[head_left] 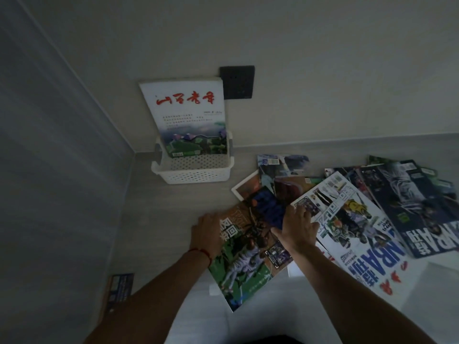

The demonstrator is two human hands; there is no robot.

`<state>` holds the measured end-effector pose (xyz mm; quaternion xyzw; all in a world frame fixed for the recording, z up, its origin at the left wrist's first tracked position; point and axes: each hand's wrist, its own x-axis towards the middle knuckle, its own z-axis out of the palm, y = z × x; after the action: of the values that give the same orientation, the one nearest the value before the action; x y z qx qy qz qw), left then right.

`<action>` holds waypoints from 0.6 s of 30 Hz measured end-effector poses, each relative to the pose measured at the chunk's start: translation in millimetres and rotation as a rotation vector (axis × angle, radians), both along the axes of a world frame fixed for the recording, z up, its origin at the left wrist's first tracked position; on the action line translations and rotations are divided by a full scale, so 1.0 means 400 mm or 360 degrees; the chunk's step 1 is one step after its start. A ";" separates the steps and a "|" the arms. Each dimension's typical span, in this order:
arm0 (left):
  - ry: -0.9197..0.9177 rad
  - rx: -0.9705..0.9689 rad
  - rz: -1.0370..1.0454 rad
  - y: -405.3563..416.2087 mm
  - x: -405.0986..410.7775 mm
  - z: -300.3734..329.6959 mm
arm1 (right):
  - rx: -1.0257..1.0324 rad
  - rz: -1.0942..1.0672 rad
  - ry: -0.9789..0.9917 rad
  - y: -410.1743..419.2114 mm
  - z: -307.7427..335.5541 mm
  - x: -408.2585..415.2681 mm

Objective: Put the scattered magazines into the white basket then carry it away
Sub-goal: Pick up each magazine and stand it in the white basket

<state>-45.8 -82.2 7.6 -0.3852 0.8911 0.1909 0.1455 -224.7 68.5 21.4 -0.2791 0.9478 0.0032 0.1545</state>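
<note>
Your two bare forearms reach forward from the lower edge, converging slightly. Your left hand (pixel 206 233) lies palm down, fingers curled, a red cord around its wrist. Your right hand (pixel 296 228) lies palm down just beside it, fingers spread and extended forward, thumb angled toward the left hand.

One white basket (pixel 193 170), one magazine with red writing (pixel 185 112) standing in it, about eight magazines (pixel 347 219) spread out on the floor (pixel 154 219), exact number hard to tell because they overlap, one dark wall socket (pixel 238 81), two hands (pixel 296 230), one red wrist string (pixel 202 253)
</note>
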 end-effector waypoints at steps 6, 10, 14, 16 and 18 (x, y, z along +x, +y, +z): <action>0.0482 0.0229 0.0106 -0.014 0.002 0.051 | -0.0042 -0.0015 -0.0117 0.008 -0.004 -0.016; 0.0814 0.0295 0.0175 -0.019 0.045 0.115 | -0.0356 -0.0125 -0.0225 0.023 -0.005 -0.021; 0.1092 0.0458 0.0433 -0.056 0.105 0.158 | -0.1040 -0.0588 -0.0372 0.057 0.001 0.010; 0.1236 0.0637 0.0623 -0.065 0.125 0.164 | -0.1306 -0.0775 -0.1035 0.054 0.023 0.041; 0.1336 0.0812 0.0826 -0.073 0.137 0.161 | -0.1466 -0.0810 -0.1661 0.044 0.059 0.070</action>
<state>9.1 -111.5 71.9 -0.4355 0.6738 0.5674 -0.1852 -196.6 86.2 44.8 -0.0526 0.6918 -0.5637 0.4481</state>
